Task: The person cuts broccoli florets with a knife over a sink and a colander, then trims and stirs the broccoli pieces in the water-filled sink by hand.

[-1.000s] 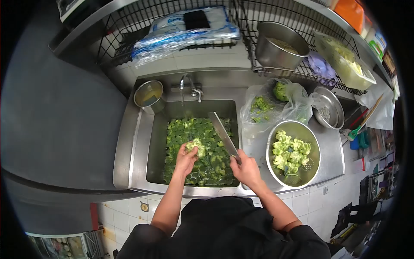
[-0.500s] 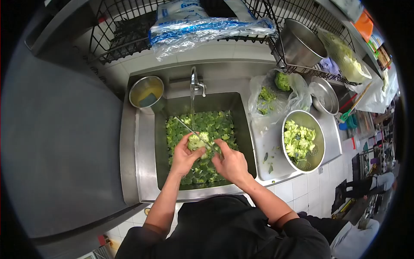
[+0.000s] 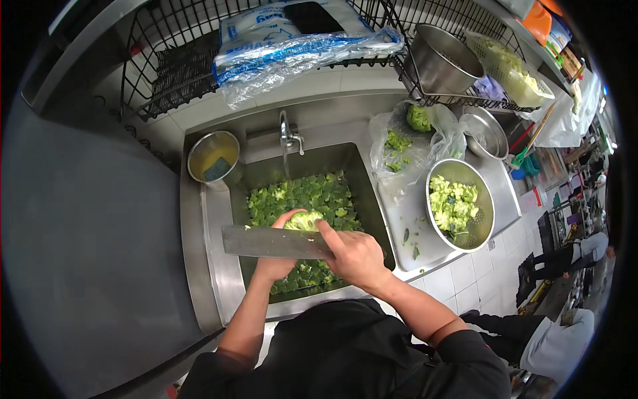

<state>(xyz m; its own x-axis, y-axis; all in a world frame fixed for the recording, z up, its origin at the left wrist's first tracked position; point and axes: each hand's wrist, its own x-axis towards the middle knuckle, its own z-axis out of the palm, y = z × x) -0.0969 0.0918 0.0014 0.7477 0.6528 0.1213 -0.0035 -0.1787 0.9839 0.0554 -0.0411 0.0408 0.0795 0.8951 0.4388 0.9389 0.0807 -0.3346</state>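
Over the sink, my left hand [image 3: 278,265] holds a pale green broccoli piece [image 3: 303,221], its palm and some fingers hidden behind a wide blade. My right hand [image 3: 357,258] is closed round the cleaver [image 3: 276,243], whose blade lies flat-side up across my left hand, just below the broccoli piece. Beneath both hands, many green florets [image 3: 319,193] fill the sink [image 3: 355,166], where water runs from the faucet [image 3: 286,133]. To the right stands a metal colander [image 3: 483,223] with light green broccoli pieces [image 3: 452,205].
A metal pot [image 3: 214,159] stands at the sink's back left corner. Behind the colander are a plastic bag [image 3: 435,143] with broccoli and a steel bowl [image 3: 488,133]. A wire rack [image 3: 173,86] hangs above. At lower right, other people [image 3: 548,342] are partly visible.
The cleaver has swung from an upright slant to lying nearly level across my left hand. My right hand has come in beside my left. More people show at the right.
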